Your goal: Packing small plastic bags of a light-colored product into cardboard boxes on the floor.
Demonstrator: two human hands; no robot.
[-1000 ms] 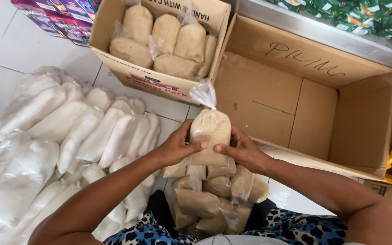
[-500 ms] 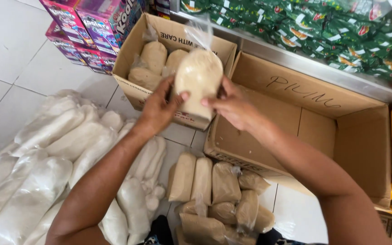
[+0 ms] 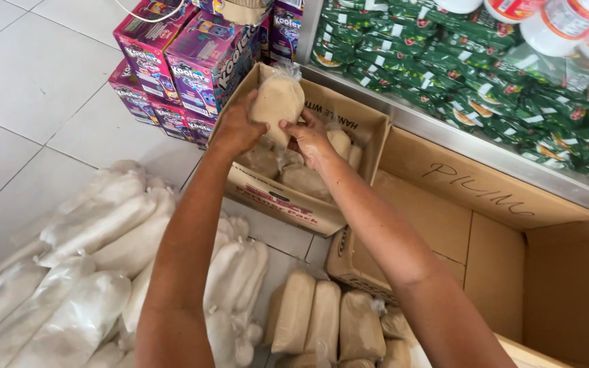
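1. The left hand (image 3: 238, 128) and the right hand (image 3: 310, 138) hold a tan bag of powder (image 3: 277, 101) between them, fingers curled round its sides, palms closed against it
2. The bag stands upright over the small cardboard box (image 3: 349, 116), its knotted top up, its lower end just above the tan bags (image 3: 303, 178) already lying inside
3. That box is partly filled; open room shows toward its far wall, while the near wall lies just under the wrists
4. Just right of it, touching at a corner, sits a large empty cardboard box (image 3: 553, 286) with its flap folded up
5. Purple and pink cartons (image 3: 192, 58) are stacked against the small box's left side, closing that edge
6. A metal shelf edge (image 3: 485, 160) runs behind both boxes, green packets (image 3: 444, 75) above it
7. On the tiled floor (image 3: 28, 88), white bags (image 3: 97, 272) are heaped at the left and more tan bags (image 3: 328, 324) stand near the person, a narrow strip of tile between
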